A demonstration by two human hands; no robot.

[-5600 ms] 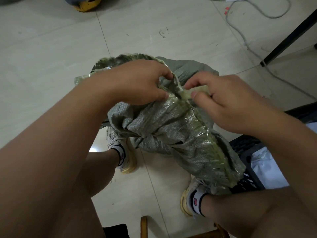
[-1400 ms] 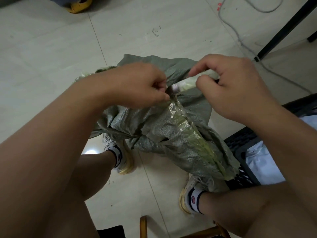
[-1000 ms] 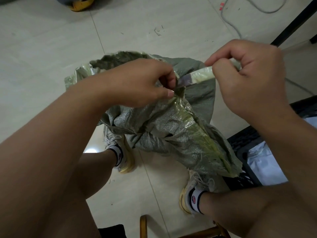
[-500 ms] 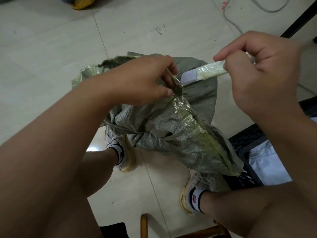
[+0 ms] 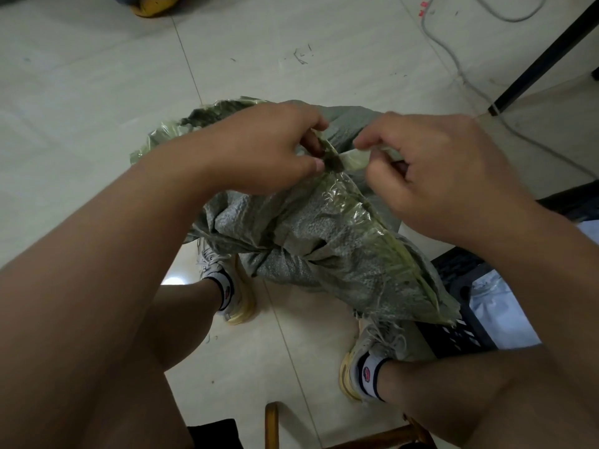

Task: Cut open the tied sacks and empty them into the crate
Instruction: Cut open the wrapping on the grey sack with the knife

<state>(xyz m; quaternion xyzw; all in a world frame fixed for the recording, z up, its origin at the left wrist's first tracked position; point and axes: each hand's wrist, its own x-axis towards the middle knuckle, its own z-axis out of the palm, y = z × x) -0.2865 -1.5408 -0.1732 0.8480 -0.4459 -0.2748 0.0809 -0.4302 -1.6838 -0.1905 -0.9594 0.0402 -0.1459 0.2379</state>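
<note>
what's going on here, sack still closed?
A seated person is working on a grey-green woven sack held above the tiled floor. The left hand pinches the sack's taped top, while the right hand pinches a strip of pale tape stretched between the two hands. The sack looks crumpled; whether it is open cannot be seen. A black crate sits by the right foot, with a white bag already inside. No cutting tool is in view.

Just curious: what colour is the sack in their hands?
Grey-green woven sack with shiny clear tape; seen in the head view.
</note>
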